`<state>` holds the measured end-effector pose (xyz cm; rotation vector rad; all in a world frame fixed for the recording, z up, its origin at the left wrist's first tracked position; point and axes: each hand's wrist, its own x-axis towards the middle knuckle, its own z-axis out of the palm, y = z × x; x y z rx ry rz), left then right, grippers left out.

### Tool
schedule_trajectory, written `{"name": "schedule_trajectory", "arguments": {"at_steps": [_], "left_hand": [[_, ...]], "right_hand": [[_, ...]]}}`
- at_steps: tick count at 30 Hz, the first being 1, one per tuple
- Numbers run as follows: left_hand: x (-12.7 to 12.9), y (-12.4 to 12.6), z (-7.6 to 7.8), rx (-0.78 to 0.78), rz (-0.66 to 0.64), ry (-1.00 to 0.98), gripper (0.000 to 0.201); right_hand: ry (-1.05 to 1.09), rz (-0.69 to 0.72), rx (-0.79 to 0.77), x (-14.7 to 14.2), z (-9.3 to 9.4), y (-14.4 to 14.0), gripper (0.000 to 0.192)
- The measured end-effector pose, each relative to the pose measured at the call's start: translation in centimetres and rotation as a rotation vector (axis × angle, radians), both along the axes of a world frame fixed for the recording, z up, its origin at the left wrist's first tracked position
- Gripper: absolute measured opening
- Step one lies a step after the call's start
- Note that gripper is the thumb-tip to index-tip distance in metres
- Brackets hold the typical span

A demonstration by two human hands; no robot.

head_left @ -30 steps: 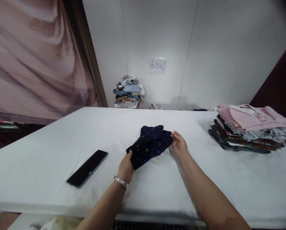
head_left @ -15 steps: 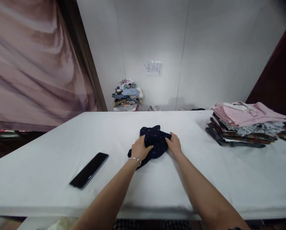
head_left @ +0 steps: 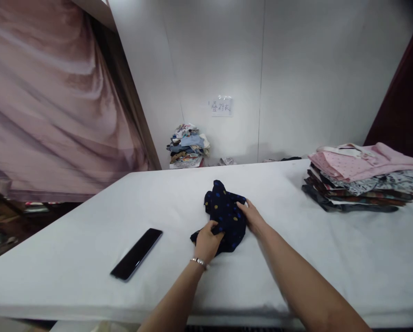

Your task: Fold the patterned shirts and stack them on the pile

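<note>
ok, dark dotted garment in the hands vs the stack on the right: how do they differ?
The dark dotted garment is one bunched, crumpled piece; the clothes stack is many pieces folded flat. The garment is gripped by the left hand and right hand; the stack lies untouched. Garment is navy throughout; the stack is mixed prints, pink on top. Both rest on the white table.

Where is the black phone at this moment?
The black phone lies flat on the white table, on the left side of the head view, apart from the left hand and the dark dotted garment.
</note>
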<state>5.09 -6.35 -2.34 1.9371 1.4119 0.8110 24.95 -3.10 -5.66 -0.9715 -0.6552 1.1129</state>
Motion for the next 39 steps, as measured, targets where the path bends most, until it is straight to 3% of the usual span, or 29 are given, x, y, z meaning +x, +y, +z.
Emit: {"name": "schedule_trajectory", "arguments": {"at_steps": [3,5,10,12,15,19,23,25,29,33,36,39], "left_hand": [[-0.4,0.0,0.5,-0.060,0.000,-0.119,0.036],[-1.0,0.5,0.9,-0.084,0.017,-0.189,0.050],[-3.1,2.1,1.3,-0.159,0.199,-0.499,0.037],[-3.8,2.5,1.1,-0.201,0.269,-0.603,0.035],[-4.2,2.3,1.1,-0.167,0.288,-0.569,0.034],[-3.3,0.8,2.0,-0.122,0.223,-0.452,0.038],[-2.3,-1.0,2.8,-0.238,0.006,-0.434,0.067],[-2.3,-1.0,2.8,-0.279,-0.027,-0.408,0.072],[-3.0,1.3,3.0,-0.189,0.085,-0.244,0.067],[-2.9,4.9,3.6,-0.110,0.078,-0.089,0.065],[-1.5,6.8,3.3,-0.180,0.035,-0.012,0.072],[0.5,7.5,2.2,-0.276,-0.034,-0.055,0.073]], "right_hand": [[0.080,0.092,-0.073,-0.4,0.9,-0.5,0.035],[0.142,0.057,-0.058,-0.2,1.6,-0.7,0.030],[0.298,-0.173,0.171,2.0,3.3,-0.6,0.024],[0.334,-0.201,0.257,3.0,3.7,-0.7,0.022],[0.353,-0.201,0.308,3.8,3.9,-0.8,0.021],[0.372,-0.196,0.299,3.9,4.4,-1.2,0.017],[0.403,-0.105,0.374,4.6,5.7,-2.3,0.018],[0.394,-0.080,0.396,5.3,6.1,-3.0,0.023],[0.397,-0.085,0.203,7.0,5.4,-3.9,0.017],[0.395,-0.095,0.060,7.9,3.8,-5.4,0.006],[0.344,-0.094,-0.054,6.9,3.0,-7.1,0.017],[0.319,-0.065,-0.225,4.9,2.8,-8.4,0.025]]}}
